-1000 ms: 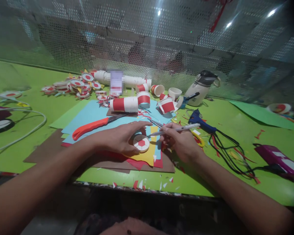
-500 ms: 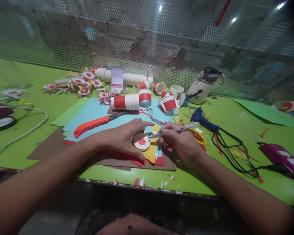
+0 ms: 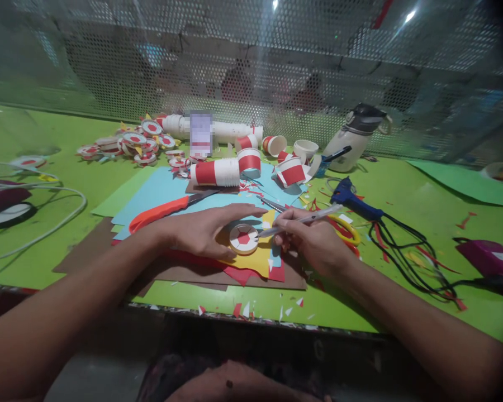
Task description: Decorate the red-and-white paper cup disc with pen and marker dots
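My left hand [image 3: 201, 230] lay flat over the coloured paper, fingers spread and thumb curled round the near side of a small round white paper disc with a red centre [image 3: 243, 238], steadying it rather than gripping it. My right hand [image 3: 314, 243] was closed on a slim silver pen [image 3: 302, 220], its tip touching the disc's right edge. The disc sat on a yellow paper sheet [image 3: 255, 258], itself on top of red, blue and brown sheets near the front edge of the green table [image 3: 419, 223].

Just beyond my left hand lay orange-handled scissors [image 3: 167, 210]. Behind them were red-and-white paper cups [image 3: 216, 172], some stacked on their sides, and a heap of finished red-and-white discs [image 3: 134, 144] to the far left. A blue glue gun [image 3: 354, 201] with a black cord lay to the right of the pen, and a white bottle with a dark lid [image 3: 354, 137] stood behind it. I could read no writing; one label was blurred.
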Available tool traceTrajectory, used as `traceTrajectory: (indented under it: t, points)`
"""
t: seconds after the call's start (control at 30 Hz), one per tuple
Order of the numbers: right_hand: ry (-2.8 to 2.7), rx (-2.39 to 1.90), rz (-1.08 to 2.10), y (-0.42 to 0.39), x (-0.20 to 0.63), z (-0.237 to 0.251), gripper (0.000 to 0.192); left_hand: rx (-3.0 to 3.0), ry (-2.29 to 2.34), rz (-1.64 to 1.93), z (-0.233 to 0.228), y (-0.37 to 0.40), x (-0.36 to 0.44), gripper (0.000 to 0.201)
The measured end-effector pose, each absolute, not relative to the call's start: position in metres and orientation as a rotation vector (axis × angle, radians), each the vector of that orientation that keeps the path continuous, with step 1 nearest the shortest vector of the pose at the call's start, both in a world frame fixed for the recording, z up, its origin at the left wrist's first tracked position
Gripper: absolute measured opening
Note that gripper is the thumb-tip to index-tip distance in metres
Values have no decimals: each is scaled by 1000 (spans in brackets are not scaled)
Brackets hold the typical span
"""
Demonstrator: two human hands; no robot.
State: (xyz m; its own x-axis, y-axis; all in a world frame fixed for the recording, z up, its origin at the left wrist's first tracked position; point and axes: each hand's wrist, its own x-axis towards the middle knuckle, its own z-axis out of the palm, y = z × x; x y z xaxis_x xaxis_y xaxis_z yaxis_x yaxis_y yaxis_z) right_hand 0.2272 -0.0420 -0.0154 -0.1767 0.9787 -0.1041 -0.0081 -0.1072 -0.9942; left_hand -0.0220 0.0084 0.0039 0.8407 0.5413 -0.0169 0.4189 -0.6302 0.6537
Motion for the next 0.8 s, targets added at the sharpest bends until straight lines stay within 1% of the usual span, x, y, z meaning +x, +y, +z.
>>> traceTrajectory:
  t: [0.13, 0.43, 0.63, 0.8]
  points:
    - [-1290, -1161, 1431, -42, 228, -17, 17, 2371, 778, 258, 1, 9, -19, 99]
    - [-1402, -1138, 1444, -44, 227, -19, 19, 2360, 791, 273, -1, 12, -16, 83]
    - [-1475, -1200, 1403, -46, 227, -18, 20, 2310, 796, 270, -4, 13, -16, 90]
    - [-1577, -1213, 1334, -47, 224, -17, 21, 2265, 802, 266, -5, 14, -15, 91]
